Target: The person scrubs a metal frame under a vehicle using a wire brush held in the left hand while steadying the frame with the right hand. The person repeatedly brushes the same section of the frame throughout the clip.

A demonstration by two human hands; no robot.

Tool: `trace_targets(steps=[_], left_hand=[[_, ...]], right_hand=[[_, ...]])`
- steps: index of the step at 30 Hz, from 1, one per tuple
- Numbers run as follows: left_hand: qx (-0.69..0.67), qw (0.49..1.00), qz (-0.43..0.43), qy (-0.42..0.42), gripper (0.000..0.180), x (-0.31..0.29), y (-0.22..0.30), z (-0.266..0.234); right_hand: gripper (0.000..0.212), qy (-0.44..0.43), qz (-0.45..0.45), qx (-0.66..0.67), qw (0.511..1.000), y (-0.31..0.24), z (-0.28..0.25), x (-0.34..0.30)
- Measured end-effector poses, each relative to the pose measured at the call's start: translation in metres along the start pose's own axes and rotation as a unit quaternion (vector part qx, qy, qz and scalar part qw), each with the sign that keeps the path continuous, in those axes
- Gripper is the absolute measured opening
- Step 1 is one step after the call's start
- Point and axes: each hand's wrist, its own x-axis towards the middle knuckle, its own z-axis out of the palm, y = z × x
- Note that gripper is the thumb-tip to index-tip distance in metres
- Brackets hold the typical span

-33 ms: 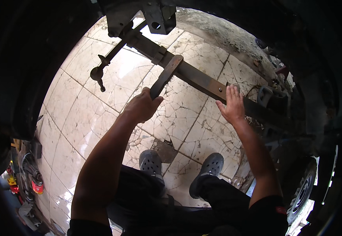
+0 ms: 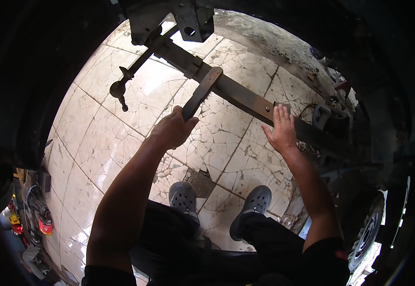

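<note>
My left hand (image 2: 173, 127) is closed round the dark handle of a wire brush (image 2: 201, 93). The brush's worn wooden head end lies across a long dark metal bar (image 2: 243, 97), and short bristles show along its edge. The bar runs slantwise from upper left to lower right, with rusty patches and a small bolt near my right hand (image 2: 283, 129). That hand is open, its fingers straight and together with the thumb apart, and the fingertips are at the bar beside a small dark plate (image 2: 282, 105).
A rod with a ball-shaped joint (image 2: 117, 89) sticks out at upper left, near a bracket (image 2: 188, 26) with a hole. Below is a cracked tile floor (image 2: 121, 138). A wheel (image 2: 367, 231) stands at lower right. Tools and a red container (image 2: 45, 226) lie at lower left.
My right hand has shifted very slightly along the bar, and more of the small plate by its fingertips shows. My left hand stays in place on the brush.
</note>
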Motion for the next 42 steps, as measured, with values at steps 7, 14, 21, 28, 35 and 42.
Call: trace_targets(steps=[7, 14, 21, 28, 35, 42], left_hand=[[-0.005, 1.0, 0.005, -0.008, 0.062, 0.005, 0.006, 0.0], [0.022, 1.0, 0.009, 0.018, 0.062, 0.002, -0.001, -0.004], [0.002, 0.999, 0.028, 0.032, 0.062, 0.005, 0.003, 0.002], [0.005, 1.0, 0.007, -0.004, 0.062, 0.003, 0.005, -0.001], [0.042, 0.996, 0.046, 0.071, 0.06, 0.012, -0.011, 0.012], [0.007, 1.0, 0.016, 0.0, 0.061, 0.007, 0.007, 0.005]], right_hand=[[0.086, -0.005, 0.007, 0.012, 1.0, -0.004, -0.004, 0.011], [0.093, -0.039, -0.007, 0.037, 0.998, -0.016, -0.014, -0.008], [0.094, -0.035, 0.019, 0.021, 0.999, -0.005, -0.01, 0.018], [0.095, -0.035, -0.017, 0.025, 0.999, -0.02, -0.017, -0.01], [0.095, -0.03, 0.03, 0.034, 0.999, -0.02, -0.008, 0.01], [0.095, -0.04, 0.005, 0.011, 0.999, -0.019, -0.014, -0.002]])
